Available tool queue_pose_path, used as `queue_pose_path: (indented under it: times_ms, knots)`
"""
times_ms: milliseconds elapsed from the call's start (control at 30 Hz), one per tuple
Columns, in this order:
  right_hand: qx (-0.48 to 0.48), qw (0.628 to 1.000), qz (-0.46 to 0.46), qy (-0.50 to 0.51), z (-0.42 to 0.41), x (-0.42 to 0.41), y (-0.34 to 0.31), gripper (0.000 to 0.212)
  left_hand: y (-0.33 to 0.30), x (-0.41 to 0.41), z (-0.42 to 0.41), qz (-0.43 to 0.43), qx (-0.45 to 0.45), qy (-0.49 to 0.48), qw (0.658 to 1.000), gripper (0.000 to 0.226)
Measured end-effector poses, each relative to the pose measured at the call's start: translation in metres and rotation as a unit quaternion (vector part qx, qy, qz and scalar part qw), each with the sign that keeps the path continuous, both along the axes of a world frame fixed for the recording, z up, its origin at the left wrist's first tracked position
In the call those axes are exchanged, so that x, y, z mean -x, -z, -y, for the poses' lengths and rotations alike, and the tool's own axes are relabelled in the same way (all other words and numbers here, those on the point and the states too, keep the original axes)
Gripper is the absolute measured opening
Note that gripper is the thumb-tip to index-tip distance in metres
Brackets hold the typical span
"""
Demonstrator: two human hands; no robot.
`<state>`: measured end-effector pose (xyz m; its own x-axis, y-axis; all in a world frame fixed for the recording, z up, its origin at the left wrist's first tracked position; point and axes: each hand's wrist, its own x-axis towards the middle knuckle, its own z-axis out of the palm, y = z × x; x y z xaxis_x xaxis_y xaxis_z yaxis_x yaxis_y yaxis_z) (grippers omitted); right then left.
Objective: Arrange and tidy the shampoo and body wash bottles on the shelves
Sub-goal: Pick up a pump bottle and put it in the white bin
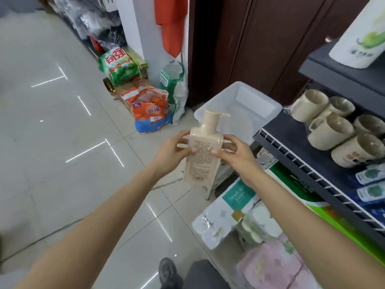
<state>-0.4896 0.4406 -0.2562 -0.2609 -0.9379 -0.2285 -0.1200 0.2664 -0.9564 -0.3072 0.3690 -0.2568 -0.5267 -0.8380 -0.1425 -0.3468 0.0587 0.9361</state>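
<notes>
Head view, near to far. At the bottom edge, a dark shoe (168,272) and a grey trouser leg (205,275) stand on the pale, glossy tiled floor (52,142). Just right of them, wrapped packs of toilet paper (225,217) lie on the floor and under the shelving, with a pink-wrapped pack (270,268) nearest the camera.

Both bare forearms reach forward to the middle of the frame, where the two hands hold one cream pump bottle (203,155) in clear film wrap, upright and slightly tilted, its printed back label facing the camera. The left hand (174,152) grips the bottle's left edge with curled fingers and the thumb on the label; the right hand (235,152) grips the right edge likewise. The bottle is in the air over the floor, left of the dark shelf (291,132) and not touching it.

On that shelf lie beige wrapped mugs (331,130) on their sides and, nearer, small blue-and-white packets (373,184). A white plastic bin (250,101) stands beyond the bottle at the shelf's end. A white bottle with a green print (362,36) stands on the upper shelf.

Farther left, bags of detergent, orange-and-blue (151,113) and green (117,64), lean against a white pillar (143,34) beside dark wooden doors (260,44).
</notes>
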Motion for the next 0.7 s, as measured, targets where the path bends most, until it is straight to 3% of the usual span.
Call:
queue_pose_path:
  times_ms: [300, 700]
  knots:
    - [-0.001, 0.995, 0.045, 0.092, 0.121, 0.040, 0.005, 0.036, 0.005, 0.057, 0.154, 0.025, 0.010, 0.101, 0.995, 0.045]
    - [-0.016, 0.976, 0.027, 0.215, 0.258, 0.148, 0.016, 0.043, 0.004, 0.189, 0.320, 0.064, 0.020, 0.189, 0.980, 0.064]
